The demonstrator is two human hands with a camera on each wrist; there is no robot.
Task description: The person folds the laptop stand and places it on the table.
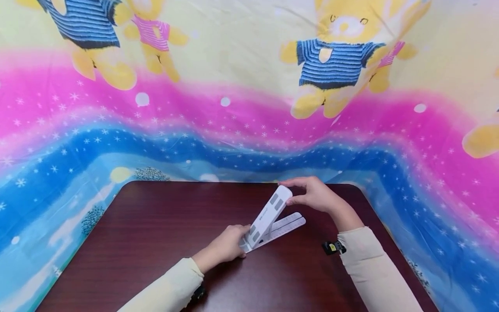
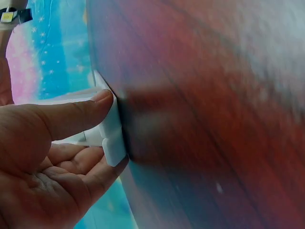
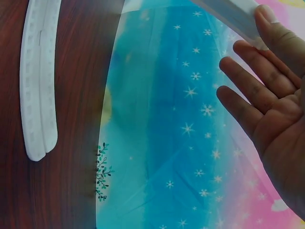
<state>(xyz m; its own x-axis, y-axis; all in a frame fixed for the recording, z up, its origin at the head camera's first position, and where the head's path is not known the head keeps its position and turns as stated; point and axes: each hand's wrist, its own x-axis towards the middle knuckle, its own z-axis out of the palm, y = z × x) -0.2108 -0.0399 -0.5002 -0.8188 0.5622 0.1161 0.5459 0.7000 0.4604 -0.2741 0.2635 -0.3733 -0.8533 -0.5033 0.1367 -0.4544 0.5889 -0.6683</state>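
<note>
A white folding laptop stand [image 1: 266, 216] with grey pads is spread into a V above the dark wooden table. Its lower pair of notched bars [image 1: 288, 226] lies low along the tabletop, side by side in the right wrist view. My left hand [image 1: 225, 245] grips the joined end of the stand, thumb on one side and fingers on the other; the left wrist view shows that white end [image 2: 112, 151] close to the wood. At the raised arm's tip [image 3: 233, 19], my right hand [image 1: 316, 195] pinches with the thumb and fingers, its other fingers spread.
The brown table [image 1: 156, 216] has rounded far corners. Behind and beside it hangs a cloth [image 1: 234, 117] printed with bears and snowflakes, meeting the table's edges. A small black device [image 1: 334, 248] sits at the right wrist, by the cream sleeve [image 1: 374, 264].
</note>
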